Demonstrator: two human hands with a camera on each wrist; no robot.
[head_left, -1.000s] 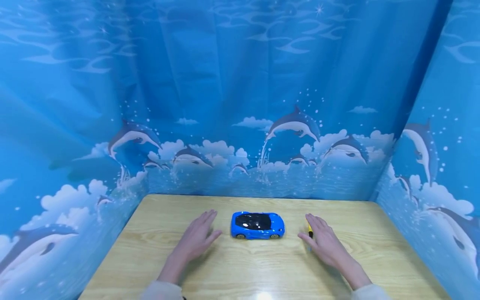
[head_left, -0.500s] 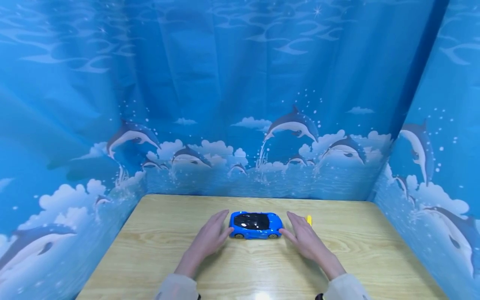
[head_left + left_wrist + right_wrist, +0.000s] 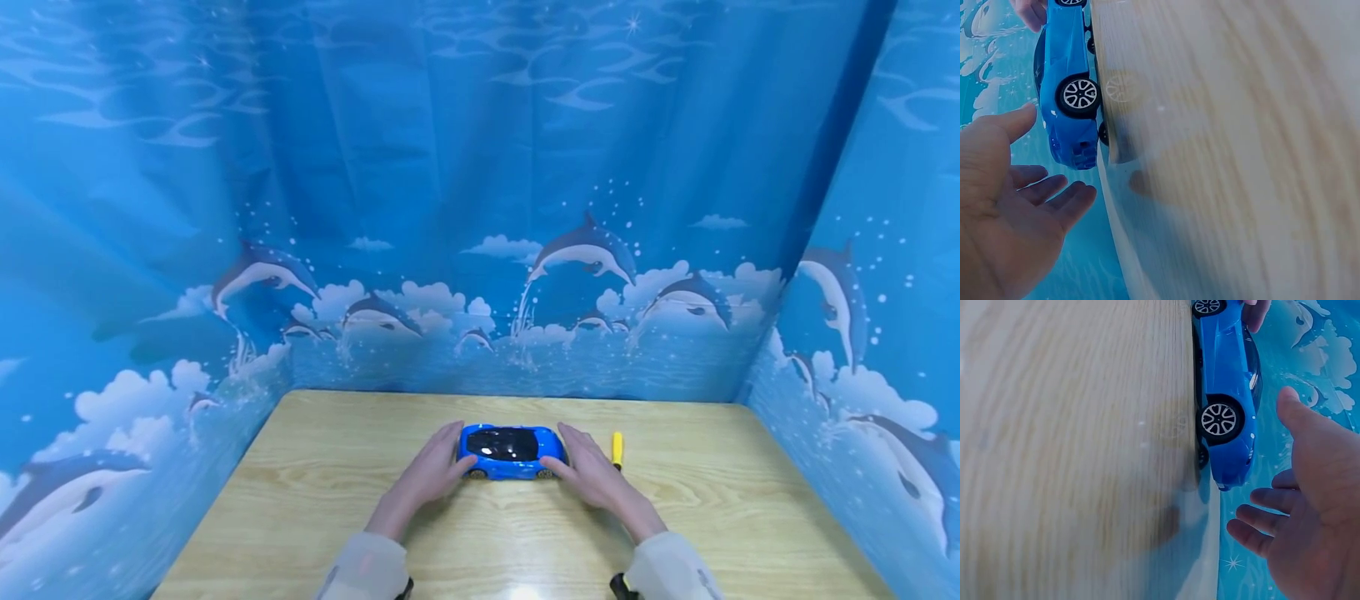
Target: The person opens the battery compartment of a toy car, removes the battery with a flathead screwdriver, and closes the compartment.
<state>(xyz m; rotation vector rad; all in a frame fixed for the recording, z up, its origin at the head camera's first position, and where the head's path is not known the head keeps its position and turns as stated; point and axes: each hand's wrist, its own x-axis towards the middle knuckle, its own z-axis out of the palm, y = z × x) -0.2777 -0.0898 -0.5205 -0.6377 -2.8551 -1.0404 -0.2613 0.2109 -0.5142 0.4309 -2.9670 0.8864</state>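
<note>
A blue toy car (image 3: 507, 457) with a black roof and windows stands on its wheels on the wooden table (image 3: 360, 417), lying crosswise to me. My left hand (image 3: 429, 477) is at the car's left end, and my right hand (image 3: 596, 478) at its right end. Both thumbs reach toward the near side of the car. The left wrist view has the left hand (image 3: 1019, 206) with fingers spread and a small gap to the car (image 3: 1069, 75). Similarly, the right wrist view has the right hand (image 3: 1310, 500) spread, just short of the bodywork.
A small yellow stick-like item (image 3: 617, 448) with a dark lower part lies right of the right hand, partly hidden by it. Blue curtains (image 3: 480, 167) printed with dolphins and clouds rise behind the table and at both sides.
Both hands have moved inward, from apart on either side to the two ends of the car. The yellow item, earlier mostly covered by the right hand, is now uncovered. The car has stayed put.
</note>
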